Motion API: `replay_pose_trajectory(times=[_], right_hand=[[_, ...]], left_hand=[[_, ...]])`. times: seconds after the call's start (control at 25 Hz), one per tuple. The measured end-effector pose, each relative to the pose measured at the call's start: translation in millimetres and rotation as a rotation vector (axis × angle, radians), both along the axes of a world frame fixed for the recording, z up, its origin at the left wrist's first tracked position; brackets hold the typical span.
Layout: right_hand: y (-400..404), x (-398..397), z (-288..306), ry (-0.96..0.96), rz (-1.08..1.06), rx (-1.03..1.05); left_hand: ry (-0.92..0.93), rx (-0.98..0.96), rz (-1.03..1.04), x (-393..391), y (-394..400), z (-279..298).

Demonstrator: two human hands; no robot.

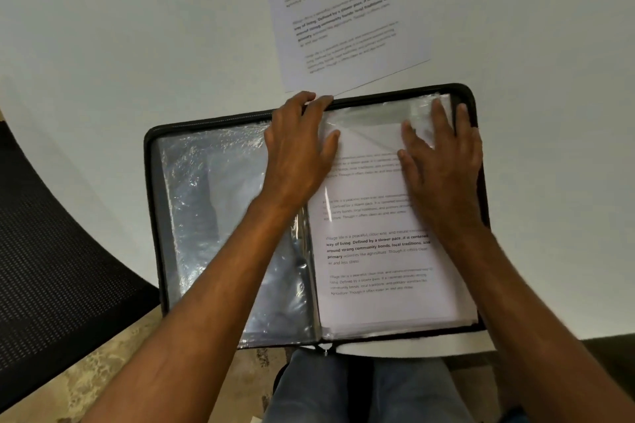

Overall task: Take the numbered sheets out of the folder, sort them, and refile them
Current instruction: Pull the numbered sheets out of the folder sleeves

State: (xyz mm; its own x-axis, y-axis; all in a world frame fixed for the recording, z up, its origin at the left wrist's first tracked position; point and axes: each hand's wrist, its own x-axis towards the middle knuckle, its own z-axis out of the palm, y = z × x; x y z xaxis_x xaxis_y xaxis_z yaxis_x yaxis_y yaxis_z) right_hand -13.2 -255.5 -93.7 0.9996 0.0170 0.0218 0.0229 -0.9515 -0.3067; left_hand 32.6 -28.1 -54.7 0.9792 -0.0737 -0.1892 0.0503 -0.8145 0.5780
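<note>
- Step, my read: pulling sheets out. One sheet (343, 10) already lies on the table (120, 27) just beyond the folder (151, 161), printed side up, its near corner close to the folder's top edge.
- Folder lies open flat at the near table edge, black zip border. Its bottom edge overhangs toward the lap.
- Left page: clear sleeves (213, 216), crinkled and glossy, look empty.
- Right page: stack of sleeved sheets (378, 251) with paragraph text, some lines bold. No page numbers legible from here.
- Left hand (299, 148): fingers fairly straight, spread over the top-left corner of the right page, fingertips at the folder's top rim. Seems to press the sleeve mouth; no clear grip.
- Right hand (443, 161): fingers extended, flat on the top-right of the same page, holding nothing visibly.
- Sleeve top looks lifted or creased between the hands; can't tell whether the top sheet has started out.
- Next, likely: hold the sleeve down with one hand, pinch the sheet's top edge with the other, slide it out toward the loose sheet.
- Risk: thin plastic clings, so two sheets may come out together.
</note>
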Motion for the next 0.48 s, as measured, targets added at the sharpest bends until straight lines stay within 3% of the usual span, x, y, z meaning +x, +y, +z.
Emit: replay_pose_trajectory(times=[0.2, 0.48], right_hand=[[0.6, -8.5, 19.5, -0.025, -0.011, 0.234], [6.0, -9.3, 53.4, 0.003, -0.266, 0.767]], left_hand=[[-0.074, 0.018, -0.091, 17.1, -3.3, 1.5], [0.078, -0.18, -0.107, 30.3, 5.1, 12.7]])
